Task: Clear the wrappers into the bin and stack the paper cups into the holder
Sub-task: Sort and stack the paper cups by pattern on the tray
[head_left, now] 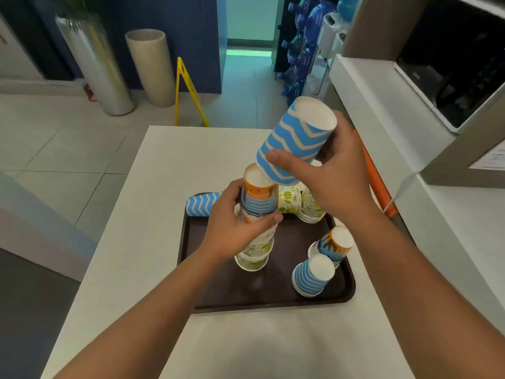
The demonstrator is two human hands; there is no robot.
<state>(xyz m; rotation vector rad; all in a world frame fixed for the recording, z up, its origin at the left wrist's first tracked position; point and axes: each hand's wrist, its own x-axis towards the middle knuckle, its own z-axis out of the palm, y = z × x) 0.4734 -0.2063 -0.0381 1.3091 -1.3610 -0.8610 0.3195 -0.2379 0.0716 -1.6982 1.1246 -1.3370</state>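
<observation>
A tall stack of upside-down paper cups (258, 209) stands on the dark brown tray (246, 299), and my left hand (232, 228) grips its middle. My right hand (328, 170) holds a blue zigzag cup (297, 138) upside down and tilted, its rim touching the orange top cup of the stack. Also on the tray: a blue zigzag cup (200, 205) lying on its side at the far left corner, green-patterned cups (308, 206) at the back, an orange and blue cup (334, 243) and a blue striped cup (314, 276) at the right.
The tray sits on a white table (153, 242). An orange bar (375, 176) lies along the table's right edge beside a white counter (382, 110). On the floor beyond stand a yellow sign (188, 91), a beige cylinder (151, 67) and a silver cylinder (95, 67).
</observation>
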